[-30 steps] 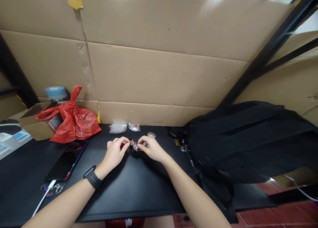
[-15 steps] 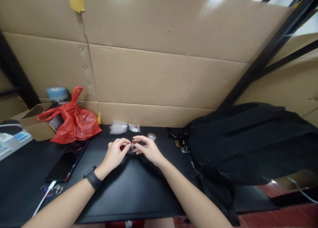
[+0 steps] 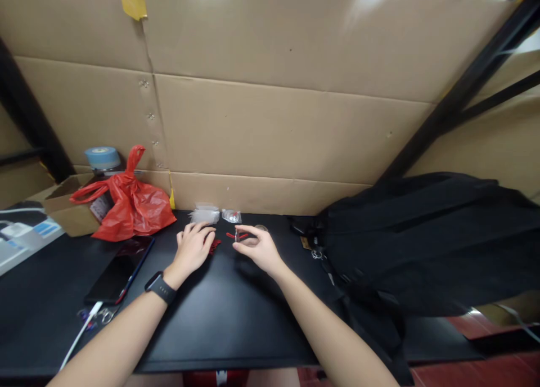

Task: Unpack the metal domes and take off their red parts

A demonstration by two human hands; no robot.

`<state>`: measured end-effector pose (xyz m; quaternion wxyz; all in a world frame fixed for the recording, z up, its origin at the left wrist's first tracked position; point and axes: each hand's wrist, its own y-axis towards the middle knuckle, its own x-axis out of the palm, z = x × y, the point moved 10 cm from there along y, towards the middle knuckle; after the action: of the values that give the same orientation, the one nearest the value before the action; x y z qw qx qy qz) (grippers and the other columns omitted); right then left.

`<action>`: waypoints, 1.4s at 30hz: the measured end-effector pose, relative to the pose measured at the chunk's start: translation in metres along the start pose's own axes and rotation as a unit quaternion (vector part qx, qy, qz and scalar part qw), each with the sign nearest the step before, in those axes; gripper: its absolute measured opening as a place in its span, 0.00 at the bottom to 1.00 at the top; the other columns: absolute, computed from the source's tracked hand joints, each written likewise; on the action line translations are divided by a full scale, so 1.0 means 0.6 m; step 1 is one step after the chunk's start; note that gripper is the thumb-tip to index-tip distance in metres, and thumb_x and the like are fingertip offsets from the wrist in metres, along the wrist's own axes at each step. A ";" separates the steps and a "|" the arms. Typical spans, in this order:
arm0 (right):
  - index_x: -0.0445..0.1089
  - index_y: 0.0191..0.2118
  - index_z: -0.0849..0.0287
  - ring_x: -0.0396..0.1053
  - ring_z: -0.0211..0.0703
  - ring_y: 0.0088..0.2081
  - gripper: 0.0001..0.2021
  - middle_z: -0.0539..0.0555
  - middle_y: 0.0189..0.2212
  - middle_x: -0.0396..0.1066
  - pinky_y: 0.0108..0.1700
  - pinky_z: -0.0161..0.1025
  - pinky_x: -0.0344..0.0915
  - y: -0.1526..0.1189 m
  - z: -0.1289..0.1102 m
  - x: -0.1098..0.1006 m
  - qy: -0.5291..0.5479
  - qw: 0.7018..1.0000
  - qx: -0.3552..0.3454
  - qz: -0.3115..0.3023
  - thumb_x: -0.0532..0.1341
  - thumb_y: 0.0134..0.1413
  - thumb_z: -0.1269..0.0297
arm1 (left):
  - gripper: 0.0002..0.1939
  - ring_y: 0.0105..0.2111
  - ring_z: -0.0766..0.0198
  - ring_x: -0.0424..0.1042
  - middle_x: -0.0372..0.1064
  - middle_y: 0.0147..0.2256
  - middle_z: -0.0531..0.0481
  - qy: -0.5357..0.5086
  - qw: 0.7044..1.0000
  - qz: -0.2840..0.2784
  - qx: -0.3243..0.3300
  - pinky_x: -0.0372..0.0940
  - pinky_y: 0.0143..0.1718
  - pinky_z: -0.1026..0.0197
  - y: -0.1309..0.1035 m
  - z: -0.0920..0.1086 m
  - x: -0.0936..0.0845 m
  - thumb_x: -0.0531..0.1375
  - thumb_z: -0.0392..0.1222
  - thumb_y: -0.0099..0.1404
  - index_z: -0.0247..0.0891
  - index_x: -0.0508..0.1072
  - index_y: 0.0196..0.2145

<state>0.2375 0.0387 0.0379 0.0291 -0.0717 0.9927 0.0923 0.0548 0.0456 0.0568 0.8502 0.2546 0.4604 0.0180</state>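
While the right hand (image 3: 262,253) pinches a clear disc (image 3: 237,237), seemingly unfinished, the loosely curled left hand (image 3: 193,247) lies by red cord (image 3: 215,245), its hold unclear, one filled packet (image 3: 232,216) farther off.

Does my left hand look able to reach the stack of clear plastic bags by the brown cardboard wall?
Likely yes: your left hand looks loosely spread, and the clear plastic bags lie just beyond it, nothing visibly between.

We are looking from a single head-worn camera, facing forward and down across the black tabletop (image 3: 219,325) to a cardboard wall (image 3: 261,131) filling the upper half; we are seeing the left hand (image 3: 192,249) and right hand (image 3: 262,253) near to us, from behind and above.
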 end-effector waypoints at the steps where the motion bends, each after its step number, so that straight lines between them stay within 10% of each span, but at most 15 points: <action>1: 0.73 0.50 0.60 0.78 0.45 0.32 0.28 0.55 0.34 0.77 0.37 0.41 0.76 0.000 -0.002 -0.004 -0.007 1.000 -0.001 0.007 0.73 0.40 0.58 | 0.17 0.56 0.48 0.60 0.69 0.57 0.46 0.014 1.000 -0.002 -0.005 0.55 0.54 0.41 0.001 -0.012 0.005 0.51 0.50 0.72 0.47 0.77 0.48; 8: 0.73 0.49 0.59 0.78 0.44 0.32 0.26 0.58 0.42 0.77 0.36 0.40 0.75 -0.004 -0.027 -0.013 -0.057 0.998 -0.021 0.017 0.71 0.41 0.59 | 0.20 0.58 0.45 0.59 0.67 0.59 0.42 0.050 0.998 -0.002 -0.025 0.55 0.54 0.38 0.006 -0.033 0.012 0.50 0.48 0.72 0.45 0.69 0.57; 16: 0.72 0.50 0.60 0.78 0.45 0.33 0.26 0.58 0.41 0.77 0.38 0.41 0.75 0.007 -0.049 -0.078 -0.074 0.992 -0.054 0.091 0.70 0.43 0.56 | 0.19 0.54 0.53 0.68 0.70 0.55 0.41 0.010 0.982 0.092 0.165 0.58 0.54 0.50 -0.014 0.087 -0.075 0.53 0.39 0.71 0.42 0.68 0.58; 21: 0.72 0.50 0.59 0.77 0.42 0.32 0.26 0.60 0.49 0.74 0.37 0.40 0.75 0.009 -0.057 -0.117 -0.070 0.986 -0.068 0.133 0.71 0.43 0.56 | 0.10 0.36 0.60 0.72 0.75 0.35 0.48 -0.067 0.965 -0.042 0.251 0.63 0.44 0.57 -0.048 0.155 -0.016 0.53 0.37 0.70 0.42 0.73 0.45; 29: 0.72 0.51 0.59 0.78 0.45 0.32 0.26 0.59 0.44 0.76 0.34 0.38 0.74 0.009 -0.059 -0.123 -0.124 0.983 -0.055 0.121 0.69 0.45 0.57 | 0.05 0.42 0.58 0.72 0.74 0.41 0.49 -0.095 0.915 -0.248 0.303 0.60 0.50 0.57 -0.098 0.209 0.047 0.57 0.34 0.61 0.43 0.72 0.33; 37: 0.72 0.51 0.56 0.72 0.41 0.40 0.20 0.55 0.46 0.74 0.41 0.38 0.69 -0.018 -0.116 -0.056 -0.327 0.929 -0.167 -0.055 0.64 0.49 0.69 | 0.19 0.63 0.47 0.58 0.63 0.60 0.44 -0.036 0.946 -0.201 0.252 0.55 0.60 0.44 -0.081 0.161 0.064 0.57 0.45 0.69 0.51 0.69 0.57; 42: 0.73 0.40 0.56 0.70 0.39 0.29 0.13 0.48 0.28 0.74 0.34 0.33 0.64 -0.043 -0.069 -0.032 -0.458 0.867 -0.035 -0.193 0.66 0.45 0.70 | 0.21 0.63 0.44 0.55 0.59 0.62 0.43 0.035 0.952 -0.209 0.220 0.55 0.60 0.40 -0.077 0.143 0.080 0.54 0.49 0.71 0.52 0.67 0.60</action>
<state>0.2582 0.0086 0.0755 0.4952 -0.2122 0.8303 0.1425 0.1409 -0.0174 0.0374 0.7414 0.3323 0.5250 -0.2534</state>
